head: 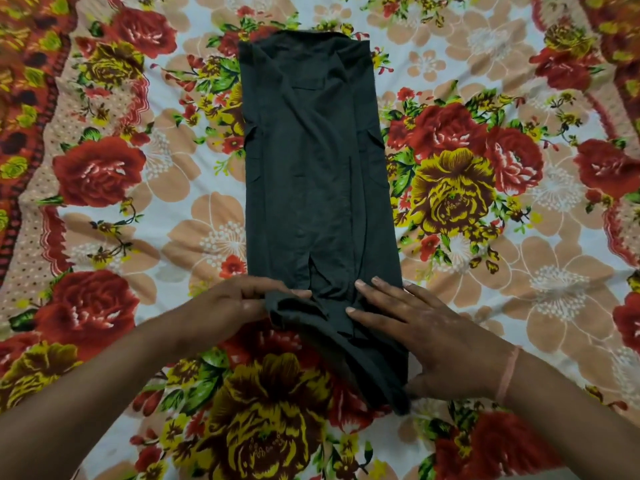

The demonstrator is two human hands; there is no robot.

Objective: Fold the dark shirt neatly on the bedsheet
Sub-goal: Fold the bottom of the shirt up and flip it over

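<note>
Left hand comes in from lower left, forearm bare, fingers curled together and pinched on the near left corner of the dark shirt, thumb on top of the cloth. The bunched hem lifts slightly off the bed there.

Dark shirt lies in the middle of the floral bedsheet, already folded into a long narrow strip running away from the person, collar end at the far side, hem end nearest. Sleeves tucked in along both long edges; small flaps stick out at mid-length on each side. A pocket flap shows on the upper chest area. Near end is rumpled and skewed toward the right.

Right hand comes in from lower right, palm down, fingers spread apart and flat on the near right part of the shirt, thumb hooked at the shirt's right edge lower down; pressing, not clamped. A pink band sits on the right wrist.

Bedsheet has red roses, yellow flowers, peach blossoms on a pale ground; a darker patterned border runs down the far left. Nothing else lies on the shirt.
</note>
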